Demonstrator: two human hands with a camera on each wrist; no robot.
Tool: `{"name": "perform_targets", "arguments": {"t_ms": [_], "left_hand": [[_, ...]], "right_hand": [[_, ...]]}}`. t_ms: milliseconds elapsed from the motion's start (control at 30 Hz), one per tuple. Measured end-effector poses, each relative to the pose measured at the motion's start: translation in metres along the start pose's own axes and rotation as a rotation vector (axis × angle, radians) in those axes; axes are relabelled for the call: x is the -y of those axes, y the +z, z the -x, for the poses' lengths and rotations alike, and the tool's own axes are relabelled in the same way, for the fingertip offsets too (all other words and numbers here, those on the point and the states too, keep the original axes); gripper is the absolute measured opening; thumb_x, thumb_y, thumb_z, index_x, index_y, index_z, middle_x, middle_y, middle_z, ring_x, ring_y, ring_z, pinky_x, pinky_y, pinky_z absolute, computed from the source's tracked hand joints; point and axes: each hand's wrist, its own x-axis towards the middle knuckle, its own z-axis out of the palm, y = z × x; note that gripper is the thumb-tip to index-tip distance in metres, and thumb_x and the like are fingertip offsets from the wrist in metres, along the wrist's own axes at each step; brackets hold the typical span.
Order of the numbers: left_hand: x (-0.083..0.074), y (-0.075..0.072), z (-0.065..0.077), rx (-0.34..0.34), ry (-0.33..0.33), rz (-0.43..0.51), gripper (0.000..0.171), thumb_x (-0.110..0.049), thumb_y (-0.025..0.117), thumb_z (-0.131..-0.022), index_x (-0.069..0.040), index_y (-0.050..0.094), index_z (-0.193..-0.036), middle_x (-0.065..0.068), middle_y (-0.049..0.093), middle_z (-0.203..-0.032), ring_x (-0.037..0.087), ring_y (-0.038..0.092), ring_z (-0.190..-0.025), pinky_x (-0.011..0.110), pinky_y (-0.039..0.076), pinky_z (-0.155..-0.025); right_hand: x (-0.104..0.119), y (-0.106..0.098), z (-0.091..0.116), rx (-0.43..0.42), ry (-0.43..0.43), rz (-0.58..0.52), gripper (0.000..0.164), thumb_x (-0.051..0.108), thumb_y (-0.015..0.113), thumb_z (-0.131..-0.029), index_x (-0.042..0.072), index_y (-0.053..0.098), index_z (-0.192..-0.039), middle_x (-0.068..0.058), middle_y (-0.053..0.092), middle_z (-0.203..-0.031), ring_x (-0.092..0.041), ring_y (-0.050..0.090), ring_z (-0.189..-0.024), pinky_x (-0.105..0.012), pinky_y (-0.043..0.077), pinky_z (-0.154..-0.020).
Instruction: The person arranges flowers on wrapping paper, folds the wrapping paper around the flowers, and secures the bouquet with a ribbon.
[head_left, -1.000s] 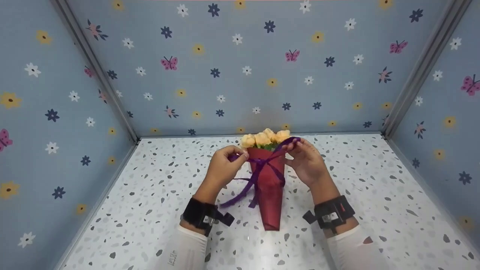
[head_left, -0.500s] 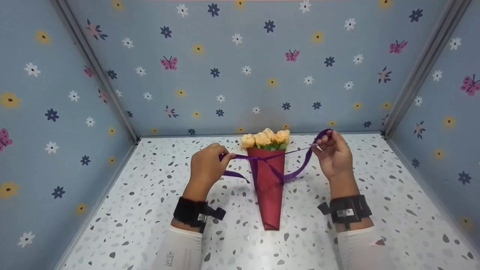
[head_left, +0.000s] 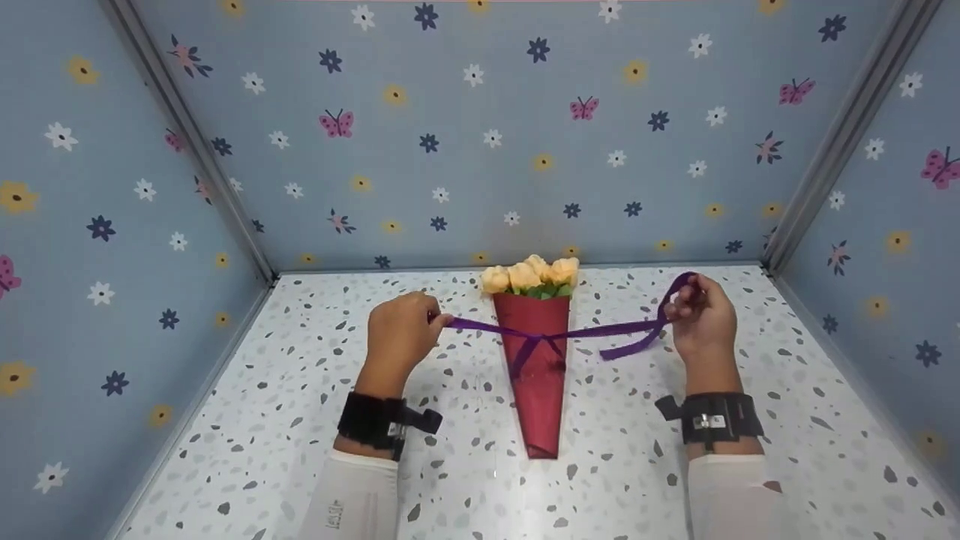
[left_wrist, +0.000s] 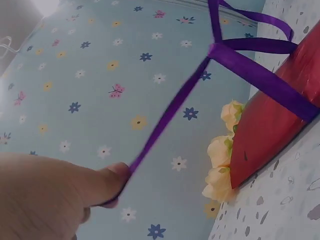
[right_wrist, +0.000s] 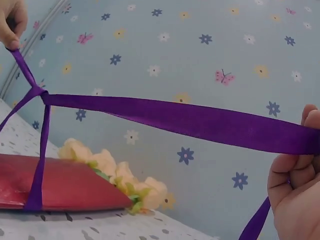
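A bouquet of pale orange flowers (head_left: pixel 524 278) in a red paper cone (head_left: pixel 541 405) lies on the speckled tabletop, its blooms pointing away from me. A purple ribbon (head_left: pixel 611 329) passes around the cone. Its crossing or knot (right_wrist: pixel 36 92) is lifted above the paper in both wrist views. To the left of the bouquet, my left hand (head_left: pixel 403 328) pinches one ribbon end between thumb and fingers. My right hand (head_left: pixel 705 319), out to the right, grips the other side with curled fingers; a loose tail hangs below it. Both stretches of ribbon look taut.
Blue panels (head_left: pixel 450 165) printed with flowers and butterflies enclose the back and both sides. Grey metal posts (head_left: pixel 847 135) stand at the back corners. White speckled tabletop (head_left: pixel 480 487) surrounds the bouquet.
Both hands have drawn apart, left hand leftward and right hand rightward, pulling the ribbon straight. The loops and tails over the cone have shrunk. The bouquet has stayed in place.
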Motion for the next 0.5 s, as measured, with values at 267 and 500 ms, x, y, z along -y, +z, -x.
{"name": "perform_targets", "arguments": {"t_ms": [267, 500], "left_hand": [[0.04, 0.008, 0.002, 0.302, -0.173, 0.016, 0.026, -0.039, 0.082, -0.092, -0.018, 0.076, -0.079, -0.001, 0.073, -0.079, 0.023, 0.064, -0.071, 0.041, 0.049, -0.067], [0.054, 0.033, 0.009, 0.384, -0.249, 0.024, 0.032, -0.033, 0.084, -0.09, -0.006, 0.077, -0.104, 0.013, 0.076, -0.105, 0.036, 0.072, -0.096, 0.055, 0.057, -0.084]], "right_hand": [[0.003, -0.018, -0.011, -0.274, 0.123, 0.789, 0.022, 0.03, 0.06, -0.105, 0.01, 0.066, -0.109, 0.004, 0.065, -0.07, -0.009, 0.05, -0.054, -0.025, 0.046, -0.055], [0.001, -0.039, -0.014, -0.231, 0.243, 1.551, 0.042, 0.036, 0.054, -0.103, 0.0, 0.068, -0.119, -0.004, 0.072, -0.08, -0.015, 0.065, -0.067, -0.03, 0.055, -0.063]]}}
